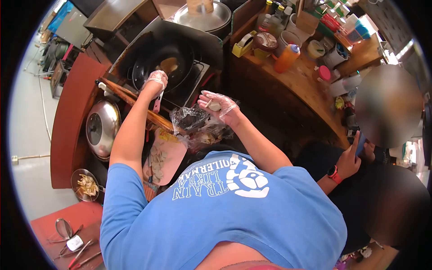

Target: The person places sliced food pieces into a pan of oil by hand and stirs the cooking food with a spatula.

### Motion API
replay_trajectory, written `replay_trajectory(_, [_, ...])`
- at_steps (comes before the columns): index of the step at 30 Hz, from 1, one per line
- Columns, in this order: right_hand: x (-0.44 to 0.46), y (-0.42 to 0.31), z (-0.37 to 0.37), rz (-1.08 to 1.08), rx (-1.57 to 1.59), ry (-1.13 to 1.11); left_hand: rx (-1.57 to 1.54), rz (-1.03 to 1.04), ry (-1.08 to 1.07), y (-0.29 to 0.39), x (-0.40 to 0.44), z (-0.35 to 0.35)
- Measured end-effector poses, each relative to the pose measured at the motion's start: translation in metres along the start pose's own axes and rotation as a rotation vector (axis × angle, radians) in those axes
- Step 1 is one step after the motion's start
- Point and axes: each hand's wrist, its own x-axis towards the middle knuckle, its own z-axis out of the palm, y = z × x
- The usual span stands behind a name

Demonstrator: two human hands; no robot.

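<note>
My left hand (156, 82), in a clear plastic glove, is closed over the near rim of a dark wok (139, 60). What its fingers hold, if anything, is hidden. A pinkish handle end (157, 105) shows just below it; I cannot tell whether the hand grips it. Some brownish liquid or food (169, 65) lies in the wok. My right hand (222, 108), also gloved, is turned palm up with a pale food slice (214, 105) lying in it. Below it is a crumpled clear plastic bag (191, 121). Similar pale slices (156, 157) are on a pink cutting board (172, 157).
A metal lid (103, 128) stands at the left, above a bowl of pale cut strips (87, 185). Utensils lie on a red surface (49, 218). An orange squeeze bottle (287, 58) and several jars stand on a wooden counter (306, 94). Another person's hand (348, 159) holds a phone.
</note>
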Motion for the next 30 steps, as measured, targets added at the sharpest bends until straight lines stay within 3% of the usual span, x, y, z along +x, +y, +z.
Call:
replay_trajectory(4, [-0.007, -0.015, 0.004, 0.008, 0.006, 0.014, 0.110, 0.076, -0.051, 0.013, 0.015, 0.004])
replay_trajectory(8, [-0.012, -0.029, 0.005, 0.045, 0.055, -0.036, 0.117, 0.042, 0.156, 0.061, -0.020, -0.044])
replay_trajectory(10, [-0.008, -0.032, 0.007, 0.063, 0.082, -0.052, 0.031, 0.243, 0.320, 0.070, -0.032, -0.048])
replay_trajectory(12, [-0.003, -0.033, 0.011, 0.138, 0.147, -0.087, -0.028, 0.642, 0.560, 0.088, -0.049, -0.042])
replay_trajectory(13, [-0.007, -0.031, 0.026, 0.121, 0.117, -0.016, -0.229, 0.628, 0.449, 0.107, -0.071, -0.050])
replay_trajectory(16, [-0.006, -0.024, 0.044, 0.083, 0.151, -0.079, -0.695, 0.666, 0.088, 0.145, -0.116, -0.051])
replay_trajectory(17, [0.020, -0.018, 0.021, 0.165, 0.263, -0.328, -0.533, 0.672, 0.179, 0.150, -0.128, -0.051])
replay_trajectory(18, [0.022, -0.016, 0.024, 0.178, 0.258, -0.331, -0.425, 0.730, 0.257, 0.148, -0.131, -0.047])
replay_trajectory(20, [0.026, -0.010, 0.028, 0.235, 0.185, -0.365, -0.497, 0.691, 0.253, 0.136, -0.134, -0.037])
replay_trajectory(21, [0.011, -0.006, 0.058, 0.179, 0.085, -0.181, -0.499, 0.676, 0.259, 0.130, -0.135, -0.033])
replay_trajectory(24, [0.019, 0.011, 0.064, 0.167, 0.097, -0.234, -0.569, 0.582, 0.313, 0.116, -0.141, -0.016])
replay_trajectory(26, [0.025, 0.021, 0.068, 0.198, 0.070, -0.214, -0.407, 0.616, 0.582, 0.109, -0.142, -0.001])
replay_trajectory(28, [0.037, 0.026, 0.061, 0.219, 0.045, -0.192, -0.431, 0.580, 0.561, 0.105, -0.147, -0.001])
replay_trajectory(30, [0.051, 0.027, 0.050, 0.308, 0.214, -0.362, -0.480, 0.538, 0.511, 0.104, -0.150, -0.007])
